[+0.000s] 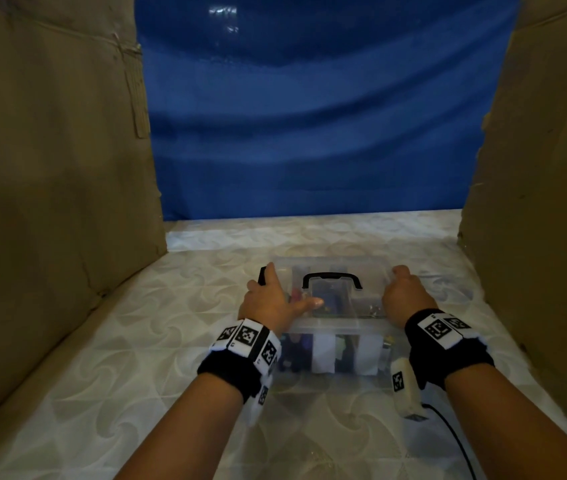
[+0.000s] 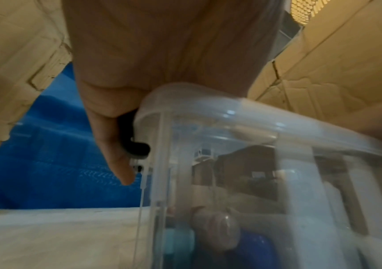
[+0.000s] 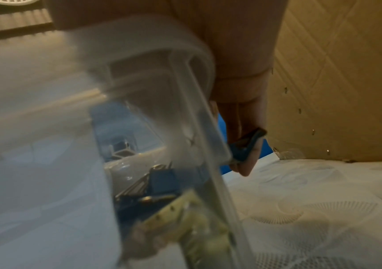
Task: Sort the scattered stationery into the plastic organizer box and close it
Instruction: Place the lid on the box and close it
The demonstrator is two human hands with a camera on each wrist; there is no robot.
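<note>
The clear plastic organizer box [image 1: 339, 323] stands on the white quilted surface with its lid on and its black handle [image 1: 331, 277] lying flat on top. My left hand [image 1: 273, 297] holds the box's left end, thumb across the lid, fingers curled down over the black left latch [image 2: 138, 145]. My right hand [image 1: 405, 291] holds the right end, its fingers hooked round the dark right latch [image 3: 248, 142]. Through the box wall [image 3: 199, 112] binder clips [image 3: 155, 183] and pale items show; blue items show through the front.
Cardboard walls [image 1: 53, 188] rise on the left and on the right [image 1: 545, 202]. A blue cloth [image 1: 310, 133] hangs behind. The white quilted surface [image 1: 157, 358] lies around the box. A black cable [image 1: 457, 441] trails from my right wrist.
</note>
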